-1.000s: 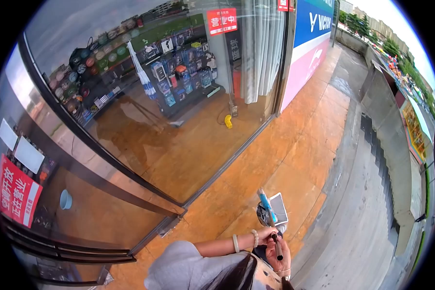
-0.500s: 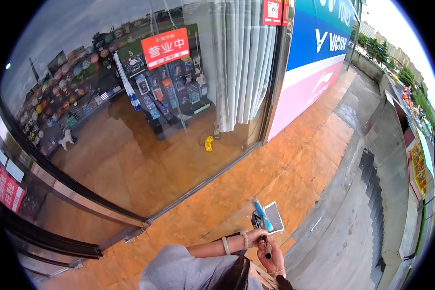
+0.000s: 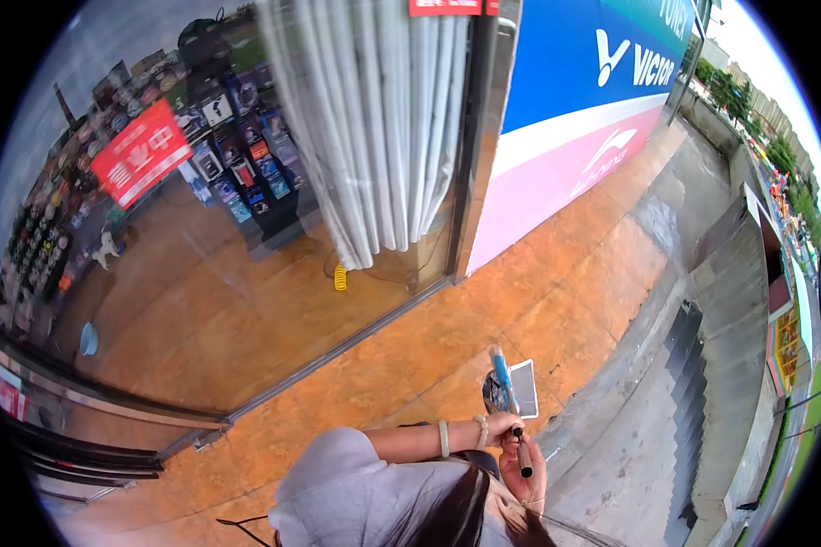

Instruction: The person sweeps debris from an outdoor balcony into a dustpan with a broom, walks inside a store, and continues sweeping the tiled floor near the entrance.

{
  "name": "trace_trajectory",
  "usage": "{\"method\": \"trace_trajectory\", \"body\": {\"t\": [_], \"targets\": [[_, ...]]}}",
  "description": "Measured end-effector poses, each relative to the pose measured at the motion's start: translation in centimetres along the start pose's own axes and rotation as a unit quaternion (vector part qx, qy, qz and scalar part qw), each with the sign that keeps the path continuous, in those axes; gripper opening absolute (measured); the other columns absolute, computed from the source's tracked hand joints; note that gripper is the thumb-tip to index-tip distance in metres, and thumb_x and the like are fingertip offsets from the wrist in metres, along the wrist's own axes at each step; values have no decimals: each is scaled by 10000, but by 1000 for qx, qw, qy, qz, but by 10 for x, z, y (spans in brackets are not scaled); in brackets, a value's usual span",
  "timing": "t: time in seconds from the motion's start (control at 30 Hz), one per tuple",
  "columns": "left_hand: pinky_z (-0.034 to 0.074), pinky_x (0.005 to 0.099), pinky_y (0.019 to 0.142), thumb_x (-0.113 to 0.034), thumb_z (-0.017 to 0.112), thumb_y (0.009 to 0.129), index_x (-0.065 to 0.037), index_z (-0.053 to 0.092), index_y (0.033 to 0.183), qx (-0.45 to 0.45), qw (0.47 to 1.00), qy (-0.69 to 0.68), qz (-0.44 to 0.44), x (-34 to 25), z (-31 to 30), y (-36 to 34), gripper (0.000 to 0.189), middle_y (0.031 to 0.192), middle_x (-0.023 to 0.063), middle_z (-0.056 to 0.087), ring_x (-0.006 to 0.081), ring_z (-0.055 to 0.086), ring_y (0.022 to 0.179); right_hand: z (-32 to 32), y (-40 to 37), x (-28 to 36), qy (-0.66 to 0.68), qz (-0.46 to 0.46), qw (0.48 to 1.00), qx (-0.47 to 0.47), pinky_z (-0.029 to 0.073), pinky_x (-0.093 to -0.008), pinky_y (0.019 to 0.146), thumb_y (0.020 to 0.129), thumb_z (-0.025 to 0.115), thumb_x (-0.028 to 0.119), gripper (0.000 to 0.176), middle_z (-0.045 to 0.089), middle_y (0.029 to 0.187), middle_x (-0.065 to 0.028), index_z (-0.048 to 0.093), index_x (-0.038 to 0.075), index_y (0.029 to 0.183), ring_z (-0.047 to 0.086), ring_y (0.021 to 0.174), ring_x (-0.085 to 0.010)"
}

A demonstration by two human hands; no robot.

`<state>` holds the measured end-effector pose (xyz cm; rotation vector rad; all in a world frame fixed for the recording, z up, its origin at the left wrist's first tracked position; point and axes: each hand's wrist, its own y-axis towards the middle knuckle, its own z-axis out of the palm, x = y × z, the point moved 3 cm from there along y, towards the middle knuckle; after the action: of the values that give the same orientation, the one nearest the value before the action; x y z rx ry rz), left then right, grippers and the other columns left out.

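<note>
My left hand [image 3: 502,427] is closed around a dark metal tube [image 3: 524,460], low in the view. Just below it, my right hand [image 3: 532,474] grips the same tube, whose open end points back toward me. The two hands touch or nearly touch. Right beyond them are a blue object in clear wrapping [image 3: 504,376], a dark bundle too small to make out, and a white-edged grey tray or box [image 3: 524,390]. A bangle and a beaded bracelet circle my left wrist.
A large glass window [image 3: 201,310] with a grey curtain [image 3: 374,137] and a red sign [image 3: 142,153] fills the left. A blue and pink banner wall [image 3: 566,146] stands ahead. Orange tiled floor [image 3: 556,310] meets concrete steps [image 3: 684,401] at the right.
The view has turned to the right, so the window, sign and curtain sit further left. Both hands still hold the tube and appear slightly higher and further right.
</note>
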<state>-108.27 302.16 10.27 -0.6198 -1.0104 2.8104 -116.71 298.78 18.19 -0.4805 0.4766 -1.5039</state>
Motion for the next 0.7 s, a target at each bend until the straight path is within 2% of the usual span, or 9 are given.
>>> {"method": "trace_trajectory", "body": {"t": [0.1, 0.17, 0.27, 0.37, 0.4, 0.43, 0.47, 0.57, 0.7], "targets": [[370, 200, 384, -239, 449, 760, -23, 523, 676, -6, 1000, 24, -12, -45, 21, 50, 243, 500, 9, 478, 92, 431, 402, 23, 28, 57, 5, -22, 1000, 14, 416, -203, 522, 809, 439, 98, 167, 527, 762, -74, 463, -25, 918, 510, 633, -123], [365, 203, 392, -242, 457, 755, -17, 520, 688, 5, 999, 34, -12, -74, 26, 86, 243, 511, 17, 487, 94, 423, 403, 30, 49, 95, -4, -32, 999, -11, 418, -203, 497, 814, 442, 114, 117, 516, 736, -52, 466, 41, 902, 502, 622, -103], [417, 240, 410, -238, 474, 745, -76, 502, 604, -33, 998, 47, 6, -127, 46, 136, 217, 504, 31, 504, 122, 475, 401, 49, 87, 160, -42, -48, 998, 6, 390, -190, 484, 809, 453, 110, 127, 496, 709, -43, 464, 3, 876, 475, 583, -90], [427, 253, 418, -219, 465, 757, -58, 505, 699, 43, 999, 9, 7, -171, 60, 207, 175, 522, 28, 498, 119, 475, 425, 63, 123, 235, -84, -54, 994, -38, 364, -199, 465, 806, 465, 127, 107, 493, 686, -31, 454, 26, 839, 432, 534, -86], [429, 250, 426, -235, 464, 754, -57, 510, 703, 28, 1000, 8, -8, -187, 67, 232, 190, 520, 19, 490, 111, 450, 416, 79, 128, 264, -102, -41, 993, -47, 368, -199, 475, 804, 474, 140, 100, 497, 670, -24, 467, 43, 826, 436, 538, -86], [313, 201, 334, -213, 470, 766, -69, 496, 681, -32, 999, -12, -1, -202, 78, 253, 170, 490, -18, 425, 72, 395, 385, 70, 149, 290, -91, -1, 996, 21, 388, -205, 496, 800, 484, 159, 119, 518, 668, -26, 487, 46, 835, 471, 560, -99], [321, 198, 331, -220, 466, 772, -46, 520, 706, 32, 999, -10, -9, -230, 92, 254, 194, 492, -25, 460, 65, 405, 374, 86, 156, 311, -95, -26, 995, 4, 400, -212, 510, 798, 487, 166, 136, 531, 677, -30, 494, 40, 847, 491, 579, -107], [337, 190, 327, -271, 446, 786, -70, 527, 684, -17, 999, 23, -24, -300, 102, 296, 240, 409, -27, 425, 71, 386, 318, 115, 207, 369, -96, -3, 995, 15, 428, -234, 561, 795, 491, 168, 159, 568, 733, -47, 512, 29, 870, 534, 636, -127], [365, 215, 336, -279, 438, 788, -77, 524, 662, -7, 996, 27, -81, -367, 113, 367, 254, 366, -28, 374, 87, 386, 311, 152, 253, 447, -76, -30, 997, 8, 429, -239, 617, 801, 488, 177, 154, 578, 760, -45, 516, 46, 876, 538, 658, -126]]}}
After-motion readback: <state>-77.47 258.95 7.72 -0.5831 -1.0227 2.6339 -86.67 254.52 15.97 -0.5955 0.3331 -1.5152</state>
